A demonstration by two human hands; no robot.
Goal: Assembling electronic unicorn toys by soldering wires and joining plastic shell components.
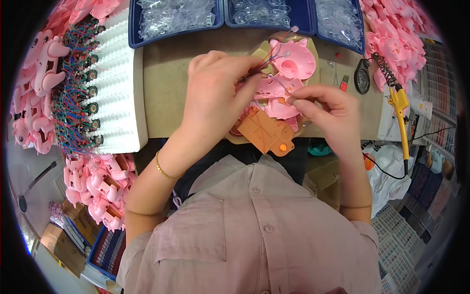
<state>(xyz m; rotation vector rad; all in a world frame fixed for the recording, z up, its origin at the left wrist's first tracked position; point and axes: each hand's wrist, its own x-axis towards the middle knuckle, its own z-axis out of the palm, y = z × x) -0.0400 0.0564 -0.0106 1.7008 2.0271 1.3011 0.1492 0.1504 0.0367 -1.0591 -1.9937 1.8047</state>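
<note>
A pink animal-shaped toy shell (299, 60) lies opened in front of me on a tan, shaped holder (261, 50). An orange plastic box (264, 128) hangs toward me at its near edge, with thin wires across it. My left hand (208, 95) is closed round a bundle of thin coloured wires (275, 58) above the shell's left side. Over the shell's right side, my right hand (330, 110) pinches with thumb and forefinger, seemingly on the end of a thin wire running between the hands. The fingers hide part of the shell's middle.
Blue trays (221, 13) of clear plastic parts line the back. To the left stand a white ribbed foam tray (117, 88), wired speakers (92, 92) and pink shells (41, 73). A yellow-handled soldering iron (400, 108), a black oval object (362, 77) and more pink parts (394, 34) are at right.
</note>
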